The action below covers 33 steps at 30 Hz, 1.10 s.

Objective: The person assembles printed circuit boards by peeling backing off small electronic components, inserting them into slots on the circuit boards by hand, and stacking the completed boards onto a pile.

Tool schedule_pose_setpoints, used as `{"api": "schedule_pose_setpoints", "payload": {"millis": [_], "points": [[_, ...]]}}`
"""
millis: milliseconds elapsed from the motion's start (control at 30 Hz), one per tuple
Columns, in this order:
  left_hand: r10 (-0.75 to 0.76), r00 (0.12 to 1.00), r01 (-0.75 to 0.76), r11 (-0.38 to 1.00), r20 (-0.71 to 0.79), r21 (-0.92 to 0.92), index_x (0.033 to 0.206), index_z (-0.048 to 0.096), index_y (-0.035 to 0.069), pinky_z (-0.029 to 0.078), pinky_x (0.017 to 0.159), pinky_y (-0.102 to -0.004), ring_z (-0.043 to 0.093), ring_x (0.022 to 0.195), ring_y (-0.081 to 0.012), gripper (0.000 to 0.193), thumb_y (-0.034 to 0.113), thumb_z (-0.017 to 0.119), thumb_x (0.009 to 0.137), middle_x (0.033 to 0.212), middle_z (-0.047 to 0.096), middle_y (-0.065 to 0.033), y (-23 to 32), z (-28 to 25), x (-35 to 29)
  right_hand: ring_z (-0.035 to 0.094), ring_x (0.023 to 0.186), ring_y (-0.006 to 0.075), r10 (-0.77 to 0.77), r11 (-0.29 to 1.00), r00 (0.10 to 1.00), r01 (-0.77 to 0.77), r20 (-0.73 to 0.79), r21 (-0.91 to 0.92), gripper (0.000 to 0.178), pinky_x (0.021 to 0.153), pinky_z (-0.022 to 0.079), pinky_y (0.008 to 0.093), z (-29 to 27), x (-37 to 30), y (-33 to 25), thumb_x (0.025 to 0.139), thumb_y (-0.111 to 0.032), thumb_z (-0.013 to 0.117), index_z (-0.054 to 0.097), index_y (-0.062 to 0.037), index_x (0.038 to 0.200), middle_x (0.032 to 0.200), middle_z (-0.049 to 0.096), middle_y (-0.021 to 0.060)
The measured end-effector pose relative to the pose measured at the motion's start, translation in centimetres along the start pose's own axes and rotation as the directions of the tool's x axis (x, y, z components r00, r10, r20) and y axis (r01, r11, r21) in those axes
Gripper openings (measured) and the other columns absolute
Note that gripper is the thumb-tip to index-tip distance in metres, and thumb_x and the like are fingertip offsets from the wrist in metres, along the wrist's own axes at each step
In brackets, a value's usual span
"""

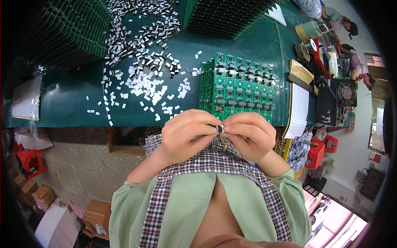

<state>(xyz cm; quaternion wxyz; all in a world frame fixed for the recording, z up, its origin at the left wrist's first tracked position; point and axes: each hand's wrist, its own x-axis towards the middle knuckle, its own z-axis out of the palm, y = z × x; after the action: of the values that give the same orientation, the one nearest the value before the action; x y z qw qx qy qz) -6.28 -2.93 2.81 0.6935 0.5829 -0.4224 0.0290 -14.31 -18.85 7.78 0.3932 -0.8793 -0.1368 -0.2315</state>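
Block [220,129], small and black-and-white, we pinch with left hand [184,132] and right hand [252,134]; at one o'clock stand bumpy green boards [244,84].

Electronics workshop: stacked circuit boards [244,89], scattered small parts [144,84], worktable [68,105].

Pinched part [220,129] half hidden, far boards [225,18] cropped

We can read no words or numbers with certainty from here. Between two and three o'clock, near the rim, the black fan [346,93] bears a red emblem that we cannot decipher. Closer in, towards two o'clock, the green circuit boards [244,89] show pale markings too small for us to read.
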Motion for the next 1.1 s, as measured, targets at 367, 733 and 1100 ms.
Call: {"api": "schedule_pose_setpoints", "payload": {"millis": [367,733,1100], "points": [[0.139,0.990,-0.137,0.986,-0.008,0.098,0.083,0.065,0.001,0.053,0.061,-0.0307,0.064,0.072,-0.0238,0.023,-0.005,0.074,0.063,0.083,0.065,-0.0094,-0.1,-0.2,-0.2,0.066,0.072,0.0211,0.051,0.997,0.999,-0.051,0.006,0.050,0.022,0.060,0.053,0.0276,0.4,-0.3,0.3,0.064,-0.001,0.076,0.067,-0.0015,0.084,0.086,0.066,0.0097],[0.020,0.998,-0.017,0.999,-0.065,0.047,0.084,0.060,0.000,0.049,0.061,-0.0300,0.062,0.067,-0.0230,0.027,-0.014,0.067,0.061,0.078,0.063,-0.0099,-0.7,-0.8,-0.2,0.066,0.074,0.0208,0.013,1.000,1.000,-0.013,-0.008,-0.019,0.024,0.059,0.054,0.0271,-0.1,0.0,0.7,0.064,0.000,0.076,0.066,-0.0019,0.085,0.085,0.066,0.0093],[0.145,0.988,-0.152,0.967,0.047,0.204,0.086,0.063,-0.001,0.050,0.059,-0.0322,0.061,0.070,-0.0254,0.027,-0.005,0.071,0.061,0.082,0.061,-0.0094,-0.6,-0.6,0.6,0.066,0.072,0.0203,0.015,0.999,1.000,-0.015,0.001,-0.050,0.022,0.059,0.054,0.0272,0.1,0.1,0.6,0.064,-0.001,0.077,0.067,-0.0019,0.083,0.085,0.066,0.0090]]}}
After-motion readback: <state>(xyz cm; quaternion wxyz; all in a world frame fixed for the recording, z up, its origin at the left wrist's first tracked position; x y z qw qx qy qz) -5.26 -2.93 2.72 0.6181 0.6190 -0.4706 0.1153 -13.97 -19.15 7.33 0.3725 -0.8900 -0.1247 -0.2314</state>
